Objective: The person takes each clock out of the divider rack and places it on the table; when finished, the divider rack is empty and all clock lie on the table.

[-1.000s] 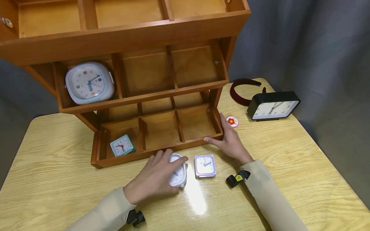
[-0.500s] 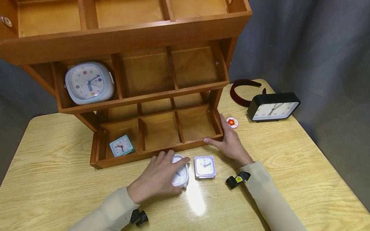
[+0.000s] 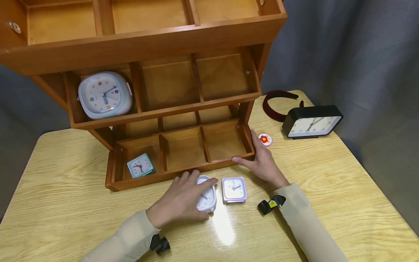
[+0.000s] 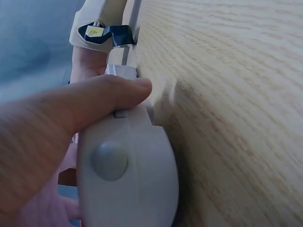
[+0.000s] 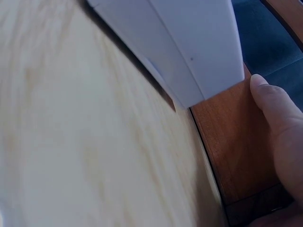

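Observation:
A white alarm clock [image 3: 207,196] stands on the table in front of the wooden tiered box [image 3: 183,174]. My left hand [image 3: 181,200] grips it, fingers across its far side and thumb at the near side. In the left wrist view the thumb lies along the casing of the alarm clock [image 4: 128,175]. My right hand [image 3: 263,163] rests on the front right corner of the lowest tier, thumb against its front and index finger along its side. Between the hands stands a small lilac clock [image 3: 234,190], touched by neither. Its casing [image 5: 189,52] looms large in the right wrist view.
A teal clock [image 3: 140,165] leans in the lowest tier's left compartment. In the middle tier's left compartment sits a large pale-blue clock [image 3: 105,95]. To the right are a black clock [image 3: 312,122], a dark red headband [image 3: 270,107] and a round flower badge [image 3: 265,139].
My left hand has shifted slightly right with the white alarm clock, closer to the lilac clock. My right hand stays at the tier's corner. The head view has moved a little.

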{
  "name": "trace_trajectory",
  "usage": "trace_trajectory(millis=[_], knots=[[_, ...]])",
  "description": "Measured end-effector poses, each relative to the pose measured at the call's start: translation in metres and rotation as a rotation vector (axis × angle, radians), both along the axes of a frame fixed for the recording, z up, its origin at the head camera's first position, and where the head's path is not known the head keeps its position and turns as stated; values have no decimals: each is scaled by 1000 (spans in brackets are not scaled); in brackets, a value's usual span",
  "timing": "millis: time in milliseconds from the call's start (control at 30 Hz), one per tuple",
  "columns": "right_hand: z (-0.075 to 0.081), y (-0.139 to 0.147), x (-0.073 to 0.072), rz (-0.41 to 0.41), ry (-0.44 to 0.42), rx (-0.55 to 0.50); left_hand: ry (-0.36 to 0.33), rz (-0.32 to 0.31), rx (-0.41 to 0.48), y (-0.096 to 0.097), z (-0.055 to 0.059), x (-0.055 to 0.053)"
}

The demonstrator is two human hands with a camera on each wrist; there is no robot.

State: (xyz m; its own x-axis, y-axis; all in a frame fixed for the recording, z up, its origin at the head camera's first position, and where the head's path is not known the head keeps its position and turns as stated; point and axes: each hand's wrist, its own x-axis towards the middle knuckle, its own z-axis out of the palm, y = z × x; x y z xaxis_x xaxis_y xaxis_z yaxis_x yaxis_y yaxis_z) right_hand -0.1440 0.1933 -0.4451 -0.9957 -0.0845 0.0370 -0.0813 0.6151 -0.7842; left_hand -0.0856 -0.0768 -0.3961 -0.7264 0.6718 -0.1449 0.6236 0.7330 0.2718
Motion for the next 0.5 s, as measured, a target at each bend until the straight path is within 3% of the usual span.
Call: trace_trajectory(millis=[267,500], knots=[[1,-2,-1,15,3,3,-26,44,38,-2,2,0],[0,1,-1,14,-17,15,-19,118,85,-4,16,4]])
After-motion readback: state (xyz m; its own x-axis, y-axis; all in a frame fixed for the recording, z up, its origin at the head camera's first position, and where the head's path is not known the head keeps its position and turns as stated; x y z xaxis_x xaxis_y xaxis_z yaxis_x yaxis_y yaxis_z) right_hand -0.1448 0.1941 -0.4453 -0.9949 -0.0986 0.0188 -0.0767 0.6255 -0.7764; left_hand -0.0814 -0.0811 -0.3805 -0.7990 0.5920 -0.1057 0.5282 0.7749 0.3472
